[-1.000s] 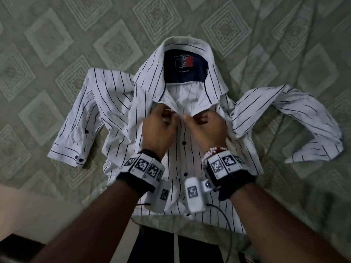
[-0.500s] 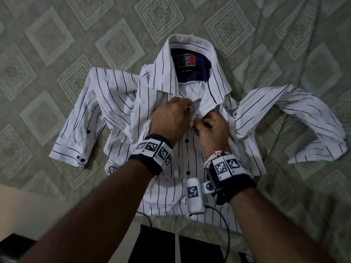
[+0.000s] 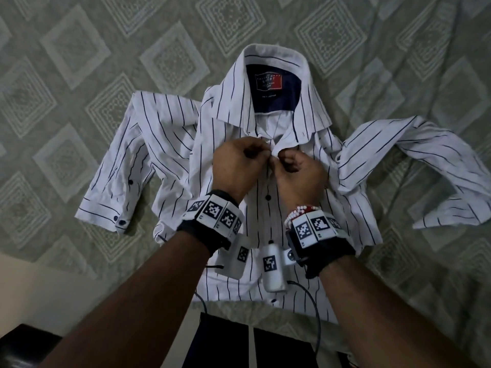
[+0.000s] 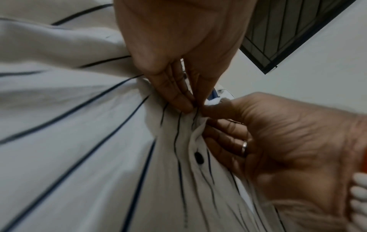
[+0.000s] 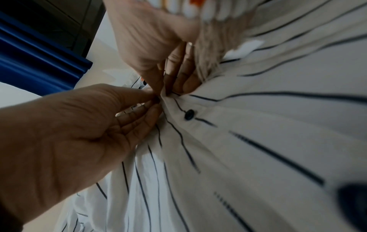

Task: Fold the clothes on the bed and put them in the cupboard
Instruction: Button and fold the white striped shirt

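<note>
Two hands, left (image 3: 239, 166) and right (image 3: 297, 171), each pinch the placket of one white navy-striped cotton shirt (image 3: 170, 144), face-up on the green patterned bedsheet (image 3: 79, 75). Advice: align plackets, seat button fully.

One striped shirt (image 3: 233, 144) lies on one patterned bedspread (image 3: 79, 75), with two sleeves: one at nine o'clock (image 3: 125, 166), one at three o'clock (image 3: 414, 166). Two hands meet at its front: the left hand (image 3: 236, 166) and the right hand (image 3: 300, 173). One ring (image 4: 244, 147) shows on a finger. Each wrist carries one marker band, two in all. The head view shows three dark buttons down the front and three more on the nine o'clock sleeve.
</note>
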